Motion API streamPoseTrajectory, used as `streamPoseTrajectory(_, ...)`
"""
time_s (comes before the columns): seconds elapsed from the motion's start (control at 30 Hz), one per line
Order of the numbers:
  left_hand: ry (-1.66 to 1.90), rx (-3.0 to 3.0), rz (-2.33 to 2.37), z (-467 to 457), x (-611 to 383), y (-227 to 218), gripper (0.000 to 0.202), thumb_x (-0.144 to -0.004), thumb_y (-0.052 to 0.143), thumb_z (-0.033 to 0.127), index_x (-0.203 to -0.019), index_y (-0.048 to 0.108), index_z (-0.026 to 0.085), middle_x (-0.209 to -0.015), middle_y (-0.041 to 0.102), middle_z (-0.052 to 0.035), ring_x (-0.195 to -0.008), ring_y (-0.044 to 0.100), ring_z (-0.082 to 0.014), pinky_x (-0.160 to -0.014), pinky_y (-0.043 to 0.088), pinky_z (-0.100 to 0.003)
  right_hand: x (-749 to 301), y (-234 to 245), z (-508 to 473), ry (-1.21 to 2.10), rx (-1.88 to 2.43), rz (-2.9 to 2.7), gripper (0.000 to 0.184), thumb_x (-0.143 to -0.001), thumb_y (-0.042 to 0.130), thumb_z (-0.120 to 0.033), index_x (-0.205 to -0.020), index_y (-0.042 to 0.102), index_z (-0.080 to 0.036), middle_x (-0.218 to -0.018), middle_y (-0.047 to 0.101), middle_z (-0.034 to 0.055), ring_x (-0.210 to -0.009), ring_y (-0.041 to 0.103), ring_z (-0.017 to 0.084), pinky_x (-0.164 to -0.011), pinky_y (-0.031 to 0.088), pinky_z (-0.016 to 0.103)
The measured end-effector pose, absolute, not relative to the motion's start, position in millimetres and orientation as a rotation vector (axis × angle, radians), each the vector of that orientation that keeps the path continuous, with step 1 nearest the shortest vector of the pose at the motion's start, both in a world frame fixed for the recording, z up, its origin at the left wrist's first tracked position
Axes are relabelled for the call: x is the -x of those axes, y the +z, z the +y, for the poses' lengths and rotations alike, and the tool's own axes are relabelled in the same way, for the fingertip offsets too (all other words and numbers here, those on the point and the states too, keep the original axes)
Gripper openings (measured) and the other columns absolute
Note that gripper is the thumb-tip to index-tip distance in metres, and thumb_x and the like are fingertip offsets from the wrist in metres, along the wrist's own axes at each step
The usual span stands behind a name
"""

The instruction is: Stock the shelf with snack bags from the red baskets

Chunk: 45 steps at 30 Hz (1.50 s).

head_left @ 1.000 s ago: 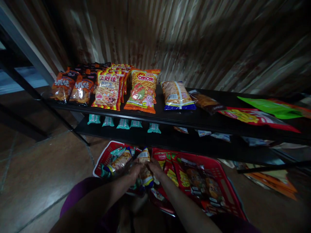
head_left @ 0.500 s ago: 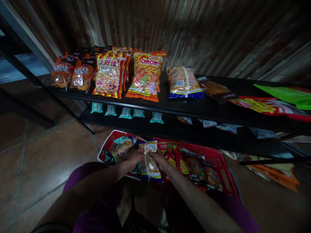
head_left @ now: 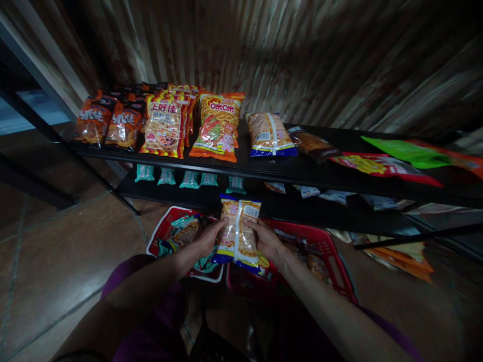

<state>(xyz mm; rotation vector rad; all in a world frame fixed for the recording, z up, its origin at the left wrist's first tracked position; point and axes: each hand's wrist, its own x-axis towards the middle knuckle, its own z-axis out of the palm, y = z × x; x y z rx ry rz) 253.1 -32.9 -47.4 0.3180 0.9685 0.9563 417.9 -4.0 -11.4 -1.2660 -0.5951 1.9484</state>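
A snack bag (head_left: pixel 228 240) with blue ends and a white back seam is held up between my hands over two red baskets. My left hand (head_left: pixel 210 238) grips its left edge, thumb on the front. On the right edge, my right hand (head_left: pixel 267 242) is closed the same way. The bag's barcode shows at its upper right. Behind it, the left basket (head_left: pixel 154 240) holds teal packets and a blue-ended bag; the right basket (head_left: pixel 341 266) holds dark and red packets, partly hidden by my right arm.
A black shelf (head_left: pixel 241 170) runs across ahead. On it stand orange-black bags (head_left: pixel 94 120), red-yellow bags (head_left: pixel 163 128), an orange bag (head_left: pixel 216 125) and a similar blue-ended bag (head_left: pixel 264 131). Flat packs lie to the right. Several teal packets (head_left: pixel 189 179) sit on the lower shelf.
Both hands have raised the blue-ended bag from among the basket's packets toward the shelf, so more of it shows. The view has shifted slightly right.
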Motion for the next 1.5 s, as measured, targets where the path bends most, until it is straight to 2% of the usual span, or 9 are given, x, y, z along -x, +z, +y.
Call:
streamPoseTrajectory(0.13,0.96,-0.337,0.878,-38,-264,-38,0.054,-0.064,0.076,0.033,-0.111,0.057,0.016,-0.103,0.069,-0.012,-0.087,0.067,-0.0247,-0.079,0.053,-0.036,-424,3,-10,1.937,1.266,-0.513,0.022,-0.07,0.07,-0.016,-0.089,0.06,-0.02,-0.082,0.074,0.0043,-0.081,0.07,0.024,-0.081,0.054,0.044)
streamPoseTrajectory(0.23,0.946,-0.352,0.89,-42,-269,-33,0.06,-0.062,0.078,0.03,-0.115,0.053,0.018,-0.107,0.068,-0.0121,-0.085,0.068,-0.0252,-0.078,0.054,-0.039,-426,8,-15,1.876,1.309,-0.512,0.025,-0.07,0.071,-0.016,-0.092,0.06,-0.021,-0.081,0.074,0.0041,-0.077,0.07,0.024,-0.078,0.055,0.045)
streamPoseTrajectory(0.4,0.97,-0.369,0.927,-42,-272,-32,0.06,-0.063,0.077,0.025,-0.117,0.051,0.018,-0.107,0.068,-0.0112,-0.085,0.067,-0.0235,-0.077,0.053,-0.036,-425,8,-21,1.808,1.339,-0.5,0.031,-0.069,0.072,-0.018,-0.097,0.059,-0.022,-0.084,0.074,0.003,-0.074,0.07,0.022,-0.076,0.056,0.043)
streamPoseTrajectory(0.63,1.006,-0.328,0.922,-43,-273,-29,0.063,-0.069,0.071,0.027,-0.127,0.046,0.018,-0.101,0.07,-0.0129,-0.083,0.068,-0.0273,-0.077,0.053,-0.042,-417,2,-15,1.816,1.319,-0.491,0.046,-0.065,0.077,-0.025,-0.105,0.054,-0.023,-0.084,0.074,0.0035,-0.075,0.071,0.024,-0.071,0.057,0.042)
streamPoseTrajectory(0.87,1.126,-0.258,0.876,-55,-286,-27,0.068,-0.072,0.069,0.031,-0.134,0.042,0.022,-0.109,0.068,-0.0119,-0.097,0.065,-0.0289,-0.087,0.049,-0.044,-415,8,-14,1.869,1.343,-0.494,0.06,-0.061,0.08,-0.03,-0.112,0.05,-0.022,-0.086,0.074,0.0063,-0.075,0.071,0.026,-0.065,0.057,0.041)
streamPoseTrajectory(1.13,1.182,-0.453,0.964,-50,-278,-23,0.071,-0.07,0.072,0.037,-0.132,0.044,0.019,-0.114,0.065,-0.0139,-0.101,0.063,-0.0296,-0.09,0.047,-0.043,-413,-5,-15,1.868,1.249,-0.55,0.062,-0.064,0.077,-0.038,-0.117,0.048,-0.025,-0.091,0.073,0.005,-0.083,0.07,0.024,-0.072,0.056,0.04)
streamPoseTrajectory(1.2,1.156,-0.447,0.958,-47,-278,-22,0.073,-0.068,0.073,0.037,-0.133,0.044,0.019,-0.112,0.066,-0.0137,-0.099,0.064,-0.03,-0.089,0.047,-0.044,-417,-5,-13,1.864,1.259,-0.552,0.06,-0.065,0.076,-0.039,-0.117,0.05,-0.026,-0.094,0.073,0.0053,-0.086,0.069,0.025,-0.075,0.055,0.04)
streamPoseTrajectory(1.33,1.088,-0.363,0.938,-40,-278,-28,0.071,-0.067,0.074,0.037,-0.131,0.045,0.021,-0.108,0.068,-0.0118,-0.1,0.064,-0.0294,-0.09,0.047,-0.045,-428,-7,-8,1.906,1.238,-0.519,0.042,-0.068,0.074,-0.039,-0.104,0.059,-0.022,-0.094,0.073,0.0064,-0.089,0.068,0.026,-0.079,0.054,0.04)
streamPoseTrajectory(1.5,1.136,-0.355,0.996,-31,-279,-43,0.053,-0.071,0.07,0.04,-0.117,0.055,0.021,-0.114,0.066,-0.008,-0.109,0.06,-0.0247,-0.096,0.045,-0.038,-438,-14,-1,1.935,1.21,-0.432,0.032,-0.067,0.075,-0.031,-0.094,0.062,-0.021,-0.089,0.074,0.0042,-0.086,0.069,0.024,-0.082,0.053,0.041)
